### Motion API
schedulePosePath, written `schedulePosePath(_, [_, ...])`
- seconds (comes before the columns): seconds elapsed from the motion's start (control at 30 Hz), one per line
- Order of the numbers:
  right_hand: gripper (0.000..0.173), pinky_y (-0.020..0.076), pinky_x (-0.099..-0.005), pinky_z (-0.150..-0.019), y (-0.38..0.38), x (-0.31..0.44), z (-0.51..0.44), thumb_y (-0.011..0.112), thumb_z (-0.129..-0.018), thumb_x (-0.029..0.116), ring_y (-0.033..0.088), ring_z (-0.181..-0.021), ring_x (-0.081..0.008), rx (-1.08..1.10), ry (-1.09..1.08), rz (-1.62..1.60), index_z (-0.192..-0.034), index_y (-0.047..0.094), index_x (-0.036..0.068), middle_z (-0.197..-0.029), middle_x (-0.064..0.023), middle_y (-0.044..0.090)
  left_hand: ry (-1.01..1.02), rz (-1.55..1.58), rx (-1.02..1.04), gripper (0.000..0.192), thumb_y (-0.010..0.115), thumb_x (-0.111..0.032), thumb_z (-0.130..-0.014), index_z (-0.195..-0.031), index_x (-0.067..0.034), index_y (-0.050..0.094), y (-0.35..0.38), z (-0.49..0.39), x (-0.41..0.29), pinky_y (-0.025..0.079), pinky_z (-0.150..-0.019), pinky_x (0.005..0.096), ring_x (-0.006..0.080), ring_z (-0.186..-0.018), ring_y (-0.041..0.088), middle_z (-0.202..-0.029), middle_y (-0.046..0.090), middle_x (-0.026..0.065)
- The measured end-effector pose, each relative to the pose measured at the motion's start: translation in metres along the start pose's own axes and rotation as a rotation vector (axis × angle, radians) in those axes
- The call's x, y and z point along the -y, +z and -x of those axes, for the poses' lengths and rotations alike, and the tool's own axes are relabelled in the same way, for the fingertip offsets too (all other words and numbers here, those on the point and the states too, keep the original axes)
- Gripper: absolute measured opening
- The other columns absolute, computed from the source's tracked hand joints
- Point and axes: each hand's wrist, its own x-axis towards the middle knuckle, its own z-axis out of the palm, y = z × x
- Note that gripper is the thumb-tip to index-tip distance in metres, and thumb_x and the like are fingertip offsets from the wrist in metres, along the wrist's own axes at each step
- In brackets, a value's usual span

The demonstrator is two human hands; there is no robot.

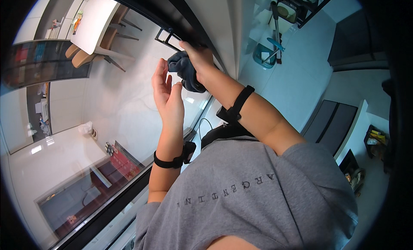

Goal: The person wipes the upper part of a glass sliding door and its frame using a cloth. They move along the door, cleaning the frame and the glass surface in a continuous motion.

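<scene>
A bunched dark blue-grey cloth (pixel 184 69) hangs crumpled in my right hand (pixel 201 58), which grips it from the right side. My right thumb points up beside a black rectangular door handle (pixel 167 38), and I cannot tell whether it touches it. My left hand (pixel 169 88) is raised to the left of the cloth, its fingers apart and curved. The left fingertips are close to the cloth's left edge; contact there is unclear. Just beyond the hands runs the black frame (pixel 188 19) of a door.
A glass panel with a black bottom rail (pixel 106 214) stands on my left. Past it are a white table (pixel 95 21) and wooden chairs (pixel 82 58). To the right, a blue dustpan (pixel 264 56) and a bin (pixel 285 16) stand on the floor near a dark cushioned seat (pixel 330 121).
</scene>
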Motion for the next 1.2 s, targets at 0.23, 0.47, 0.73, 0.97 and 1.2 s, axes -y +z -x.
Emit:
schedulePosePath(0.23, [0.028,0.0577,-0.0361,-0.066,-0.032,-0.013,0.002,0.076,-0.087,0.027,0.069,-0.073,-0.0198,0.028,0.295,-0.061,-0.098,0.068,0.003,-0.09,-0.0099,0.07,0.076,0.126,0.041,0.072,0.043,0.013,-0.083,-0.154,0.002,0.034,0.018,-0.03,0.01,0.026,-0.123,0.0417,0.0295,-0.149,0.034,-0.154,0.037,0.0141])
schedulePosePath(0.47, [0.024,0.0597,-0.0439,-0.073,-0.055,-0.046,-0.017,0.05,-0.099,0.026,0.071,-0.08,-0.0261,0.439,0.526,-0.444,-0.103,0.067,0.009,-0.094,-0.0126,0.071,0.12,0.069,-0.011,0.082,0.042,0.014,-0.08,-0.158,0.0,0.022,0.039,-0.027,0.011,0.027,-0.121,0.0406,0.0353,-0.15,0.03,-0.153,0.033,0.0184])
schedulePosePath(0.73, [0.031,0.0582,-0.0412,-0.084,-0.05,-0.059,-0.016,0.049,-0.1,0.035,0.07,-0.091,-0.0244,0.39,0.524,-0.5,-0.11,0.066,0.01,-0.103,-0.0112,0.07,0.011,0.077,0.023,0.096,0.044,0.017,-0.077,-0.163,-0.01,0.012,0.037,-0.017,0.008,0.026,-0.119,0.0397,0.0356,-0.152,0.028,-0.159,0.029,0.0233])
schedulePosePath(0.97, [0.031,0.0581,-0.0403,-0.082,-0.055,-0.056,-0.017,0.054,-0.099,0.038,0.069,-0.091,-0.0231,0.374,0.434,-0.336,-0.11,0.065,0.012,-0.102,-0.0089,0.07,0.097,0.149,0.056,0.095,0.046,0.016,-0.077,-0.162,-0.005,0.009,0.036,-0.018,0.018,0.029,-0.119,0.0428,0.038,-0.15,0.031,-0.157,0.025,0.0234])
schedulePosePath(1.2, [0.029,0.058,-0.04,-0.083,-0.057,-0.061,-0.019,0.051,-0.101,0.035,0.069,-0.09,-0.0227,0.421,0.461,-0.424,-0.108,0.066,0.011,-0.1,-0.0094,0.07,0.163,0.108,0.113,0.091,0.043,0.016,-0.074,-0.16,0.002,0.016,0.026,-0.023,0.029,0.023,-0.123,0.04,0.0276,-0.153,0.027,-0.15,0.034,0.0112])
